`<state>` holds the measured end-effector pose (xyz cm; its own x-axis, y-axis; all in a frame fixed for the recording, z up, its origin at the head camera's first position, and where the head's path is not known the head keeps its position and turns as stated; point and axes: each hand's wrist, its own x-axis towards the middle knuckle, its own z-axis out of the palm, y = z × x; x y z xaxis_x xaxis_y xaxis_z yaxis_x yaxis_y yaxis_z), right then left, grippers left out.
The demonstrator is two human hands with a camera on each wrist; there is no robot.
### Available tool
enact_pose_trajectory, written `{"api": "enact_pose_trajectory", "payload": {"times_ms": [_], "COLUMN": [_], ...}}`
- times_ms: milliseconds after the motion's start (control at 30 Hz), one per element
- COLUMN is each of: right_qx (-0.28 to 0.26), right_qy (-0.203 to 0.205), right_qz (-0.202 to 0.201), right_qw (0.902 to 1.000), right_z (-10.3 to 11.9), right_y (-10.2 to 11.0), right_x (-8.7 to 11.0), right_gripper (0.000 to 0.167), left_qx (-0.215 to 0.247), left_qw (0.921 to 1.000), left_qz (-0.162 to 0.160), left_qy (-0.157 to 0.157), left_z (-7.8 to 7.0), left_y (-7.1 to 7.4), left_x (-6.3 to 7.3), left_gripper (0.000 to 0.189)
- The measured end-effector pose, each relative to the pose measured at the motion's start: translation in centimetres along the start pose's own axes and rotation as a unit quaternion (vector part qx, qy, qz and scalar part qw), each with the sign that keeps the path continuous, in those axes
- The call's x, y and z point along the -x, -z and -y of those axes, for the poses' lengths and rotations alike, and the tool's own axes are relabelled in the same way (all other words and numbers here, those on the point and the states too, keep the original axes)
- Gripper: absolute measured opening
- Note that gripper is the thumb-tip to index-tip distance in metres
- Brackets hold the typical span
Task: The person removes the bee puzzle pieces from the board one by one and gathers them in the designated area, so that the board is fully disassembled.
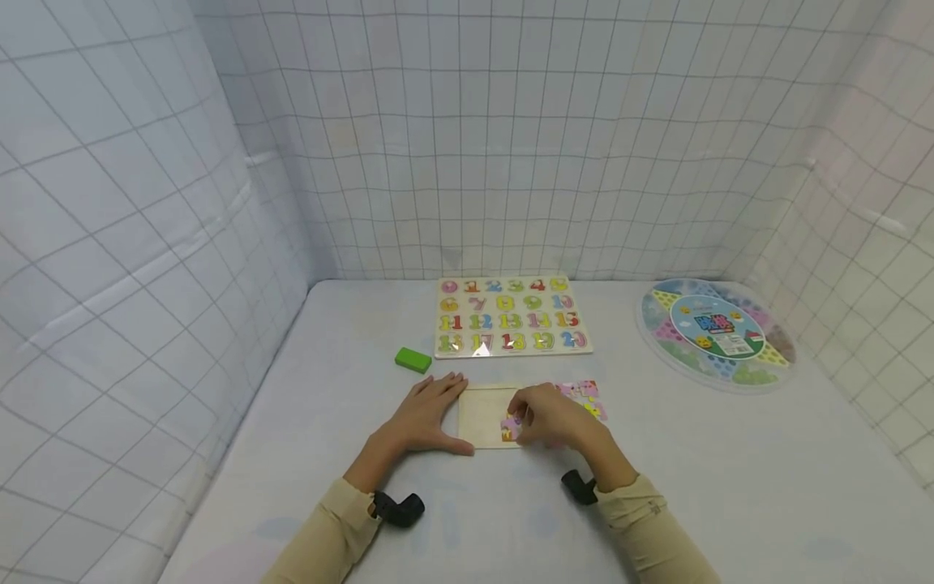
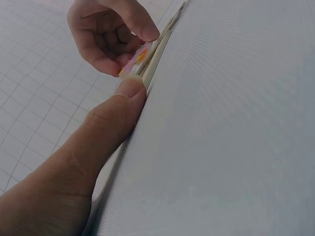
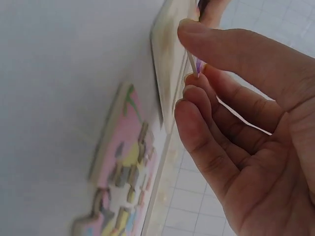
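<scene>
A shallow wooden puzzle tray lies on the table with its pale base showing. My left hand spreads thumb and fingers along the tray's left side, and its thumb touches the near rim in the left wrist view. Over the tray's right part, my right hand pinches a pink and yellow jigsaw piece between thumb and fingers. The left wrist view shows that piece tilted above the rim. Joined pink jigsaw pieces lie right of the tray, partly hidden by my right hand in the head view.
Behind the tray lies a number puzzle board. A green block sits to its left front. At the far right is a round, colourful game board in clear packaging. Grid-patterned cloth walls surround the white table.
</scene>
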<state>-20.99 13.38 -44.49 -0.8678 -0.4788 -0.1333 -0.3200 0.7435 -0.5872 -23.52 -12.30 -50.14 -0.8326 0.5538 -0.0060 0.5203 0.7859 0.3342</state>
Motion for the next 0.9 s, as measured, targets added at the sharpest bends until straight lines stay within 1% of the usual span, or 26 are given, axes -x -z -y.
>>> {"api": "enact_pose_trajectory", "payload": {"times_ms": [100, 200, 300, 400, 567, 700, 900], "right_qx": [-0.001, 0.005, 0.005, 0.009, 0.051, 0.074, 0.092], "right_qy": [0.013, 0.027, 0.026, 0.010, -0.033, -0.052, -0.060], "right_qz": [-0.018, -0.035, -0.037, -0.028, -0.023, -0.021, -0.020], "right_qw": [0.9998, 0.9990, 0.9990, 0.9995, 0.9979, 0.9957, 0.9938], "right_z": [-0.2, -0.4, -0.6, -1.0, -0.9, -0.6, -0.2], "right_y": [0.8, 1.5, 1.7, 1.2, 0.5, 0.1, -0.2], "right_x": [0.3, 0.6, 0.8, 0.8, 0.6, 0.5, 0.5], "right_gripper": [0.031, 0.026, 0.021, 0.025, 0.035, 0.032, 0.026], "left_qx": [-0.004, -0.006, -0.005, -0.005, -0.003, -0.006, -0.005], "left_qw": [1.0000, 1.0000, 1.0000, 0.9999, 0.9999, 0.9999, 0.9999], "left_qz": [-0.002, -0.004, -0.006, -0.006, -0.007, -0.007, -0.003], "left_qy": [-0.001, -0.003, -0.005, -0.008, -0.013, -0.012, -0.008], "left_z": [0.2, 0.3, 0.4, 0.4, 0.4, 0.3, 0.3], "left_y": [0.0, 0.0, -0.2, -0.4, -0.3, -0.2, -0.2], "left_x": [-0.2, -0.3, -0.4, -0.4, -0.2, -0.2, -0.2], "left_gripper": [0.118, 0.118, 0.118, 0.118, 0.117, 0.117, 0.117]}}
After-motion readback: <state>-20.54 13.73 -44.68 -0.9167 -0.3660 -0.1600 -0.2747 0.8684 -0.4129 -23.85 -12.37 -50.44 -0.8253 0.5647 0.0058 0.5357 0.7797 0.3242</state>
